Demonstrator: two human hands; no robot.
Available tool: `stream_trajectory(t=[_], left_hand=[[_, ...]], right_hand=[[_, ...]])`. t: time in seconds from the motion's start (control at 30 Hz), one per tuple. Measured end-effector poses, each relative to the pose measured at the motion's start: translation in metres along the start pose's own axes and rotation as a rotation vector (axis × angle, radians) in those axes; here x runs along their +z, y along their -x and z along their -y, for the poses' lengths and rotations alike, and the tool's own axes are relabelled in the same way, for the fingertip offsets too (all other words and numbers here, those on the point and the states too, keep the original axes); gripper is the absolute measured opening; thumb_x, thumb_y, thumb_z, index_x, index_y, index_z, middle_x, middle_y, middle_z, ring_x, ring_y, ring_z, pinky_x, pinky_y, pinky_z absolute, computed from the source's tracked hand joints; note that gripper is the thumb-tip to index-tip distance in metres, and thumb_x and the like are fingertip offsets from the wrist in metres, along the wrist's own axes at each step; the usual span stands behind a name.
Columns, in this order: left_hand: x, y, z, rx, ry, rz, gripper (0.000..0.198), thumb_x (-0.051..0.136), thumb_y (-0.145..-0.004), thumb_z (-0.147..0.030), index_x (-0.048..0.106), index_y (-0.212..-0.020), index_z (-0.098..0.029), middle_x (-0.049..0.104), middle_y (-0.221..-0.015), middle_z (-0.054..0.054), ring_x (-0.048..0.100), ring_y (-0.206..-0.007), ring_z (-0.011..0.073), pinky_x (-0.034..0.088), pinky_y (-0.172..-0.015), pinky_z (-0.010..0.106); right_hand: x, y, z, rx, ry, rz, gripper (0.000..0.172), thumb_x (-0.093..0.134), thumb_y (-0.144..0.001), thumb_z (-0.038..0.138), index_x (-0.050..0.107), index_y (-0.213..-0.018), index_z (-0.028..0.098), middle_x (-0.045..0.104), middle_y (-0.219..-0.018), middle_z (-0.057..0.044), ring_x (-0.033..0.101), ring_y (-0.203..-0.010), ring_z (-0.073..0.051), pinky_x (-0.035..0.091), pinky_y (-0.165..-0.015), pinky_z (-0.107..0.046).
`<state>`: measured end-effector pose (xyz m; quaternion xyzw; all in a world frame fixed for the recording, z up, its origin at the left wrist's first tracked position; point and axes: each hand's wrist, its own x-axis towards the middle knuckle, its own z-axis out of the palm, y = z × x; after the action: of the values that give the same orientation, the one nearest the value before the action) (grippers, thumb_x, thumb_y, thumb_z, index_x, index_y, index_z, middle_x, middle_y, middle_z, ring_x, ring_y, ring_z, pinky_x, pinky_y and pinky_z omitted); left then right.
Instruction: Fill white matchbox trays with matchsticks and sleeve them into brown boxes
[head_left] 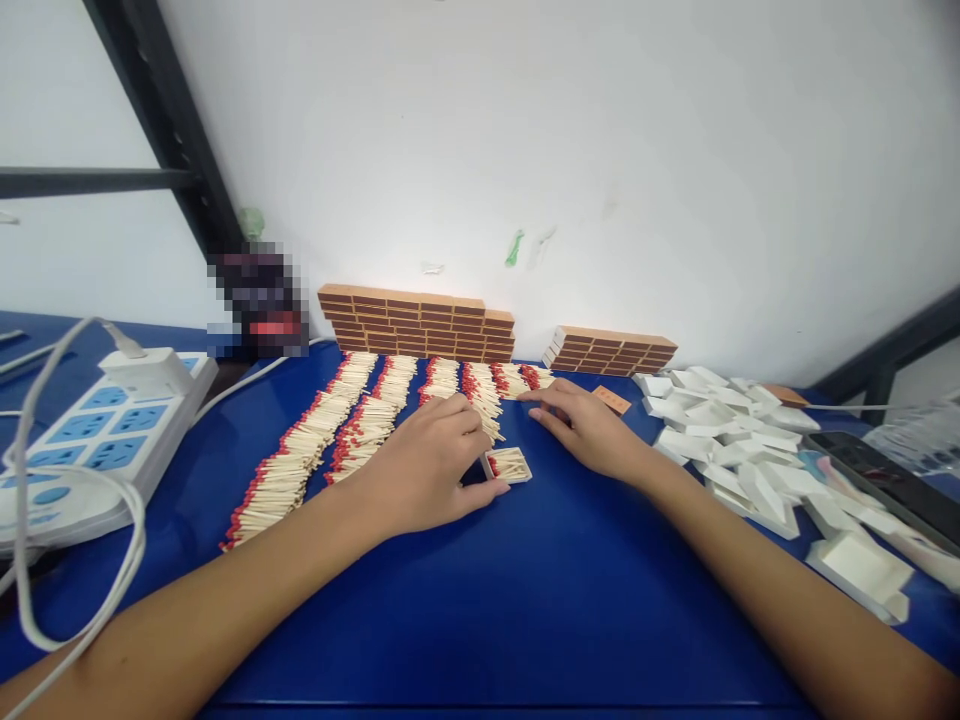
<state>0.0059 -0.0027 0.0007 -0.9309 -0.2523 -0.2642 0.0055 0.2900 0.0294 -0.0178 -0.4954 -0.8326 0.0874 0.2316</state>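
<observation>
My left hand [424, 465] curls around the left end of a small white matchbox tray [529, 474], with the thumb along its near side. Red-headed matches [510, 464] lie inside that tray; the fingers hide its left part. Just up and right of it, my right hand [581, 425] reaches to the near edge of a group of loose matches [517, 380]. Its index finger and thumb are apart, and the fingertips touch or nearly touch the matchsticks. Long rows of matches [292, 470] spread over the blue table [510, 620] to the left, partly behind my left hand.
Stacked matchboxes [420, 325] line the wall, with a smaller stack [615, 350] further right. An orange matchbox sleeve [611, 400] lies beyond my right hand. White trays [720, 420] pile up at right beside a phone [892, 485]. A power strip [112, 430] with cables sits left.
</observation>
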Motion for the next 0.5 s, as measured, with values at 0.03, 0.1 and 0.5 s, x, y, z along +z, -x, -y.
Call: stream_trajectory(t=[0.03,0.1,0.5], left_hand=[[0.000,0.000,0.000,-0.002,-0.001,0.004,0.028,0.074,-0.095,-0.044,0.070,-0.091,-0.017,0.069,-0.092,0.007,0.062,-0.097,0.0253,0.053,-0.088,0.042],[-0.001,-0.001,-0.001,-0.005,-0.004,0.013,0.028,0.074,-0.095,-0.044,0.070,-0.090,-0.016,0.069,-0.093,0.007,0.062,-0.098,0.0254,0.053,-0.089,0.042],[0.000,0.001,0.001,0.007,-0.007,0.004,0.029,0.072,-0.095,-0.045,0.071,-0.091,-0.017,0.068,-0.092,0.007,0.061,-0.097,0.0252,0.052,-0.088,0.041]], right_hand=[[0.001,-0.001,-0.002,0.006,0.008,0.004,0.034,0.048,-0.106,0.038,0.072,-0.127,0.024,0.064,-0.105,-0.012,0.063,-0.091,-0.026,0.052,-0.082,-0.041],[0.004,-0.003,-0.003,0.010,0.018,-0.003,0.032,0.050,-0.105,0.037,0.072,-0.124,0.023,0.063,-0.103,-0.011,0.062,-0.088,-0.025,0.051,-0.080,-0.040],[0.005,-0.009,0.004,0.006,-0.017,-0.020,0.016,0.054,-0.103,0.030,0.062,-0.092,0.021,0.062,-0.091,-0.007,0.057,-0.082,-0.022,0.045,-0.073,-0.034]])
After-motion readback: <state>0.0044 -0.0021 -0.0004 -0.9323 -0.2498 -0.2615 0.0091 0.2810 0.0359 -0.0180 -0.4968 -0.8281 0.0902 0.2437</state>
